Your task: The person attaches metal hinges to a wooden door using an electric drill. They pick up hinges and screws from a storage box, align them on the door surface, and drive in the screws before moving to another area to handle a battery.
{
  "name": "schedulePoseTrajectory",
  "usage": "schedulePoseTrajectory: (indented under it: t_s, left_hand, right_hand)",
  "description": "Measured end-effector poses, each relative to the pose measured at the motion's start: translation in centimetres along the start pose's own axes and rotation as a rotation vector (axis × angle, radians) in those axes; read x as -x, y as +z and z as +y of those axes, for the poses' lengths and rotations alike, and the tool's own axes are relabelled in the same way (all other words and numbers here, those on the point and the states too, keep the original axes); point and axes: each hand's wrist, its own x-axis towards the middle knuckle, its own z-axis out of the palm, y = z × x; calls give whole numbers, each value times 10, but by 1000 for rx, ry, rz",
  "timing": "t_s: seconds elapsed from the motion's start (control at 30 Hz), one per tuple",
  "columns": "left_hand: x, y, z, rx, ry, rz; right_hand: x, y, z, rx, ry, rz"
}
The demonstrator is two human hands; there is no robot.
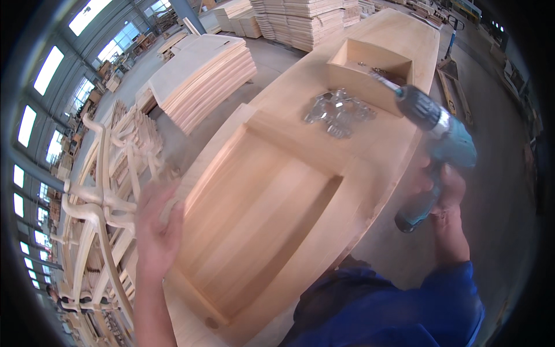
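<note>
Teal-and-black drill [454,144] gripped in right hand [450,188], right of framed panel [260,208]; bit [386,82] points toward open wooden box [358,82] beyond panel. Left hand [159,225] blurred, fingers loosely bent, by panel's left edge; can't tell if touching or holding anything. Panel lies on wooden table [381,34]. Metal parts [340,114] piled past panel's far end. Curved wood pieces [87,213] left of panel.

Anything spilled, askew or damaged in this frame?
One mild oddity: shiny metal pieces lie in a loose heap on the wooden surface, outside the open wooden box, which has small bits inside. That could be a spill or deliberate. No clear damage shows on the framed wooden piece in front, though blur hides detail.
</note>
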Motion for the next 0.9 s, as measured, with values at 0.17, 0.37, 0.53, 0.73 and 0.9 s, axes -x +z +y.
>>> schedulePoseTrajectory:
  t_s: [0.17,0.37,0.53,0.73,0.9]
  left_hand:
    - [-112,73,76,80,244,-148]
    - [-212,141,159,331,339,-173]
    - [-291,198,217,152,312,-323]
    - [-358,296,235,112,457,-504]
    - [-375,333,239,-48,374,-564]
  right_hand:
    - [3,-48,-34,0,-126,84]
    - [6,-104,-62,15,-215,147]
    - [11,-153,-78,10,-229,223]
    - [13,-173,-80,29,-226,329]
    - [23,-187,-88,115,-212,307]
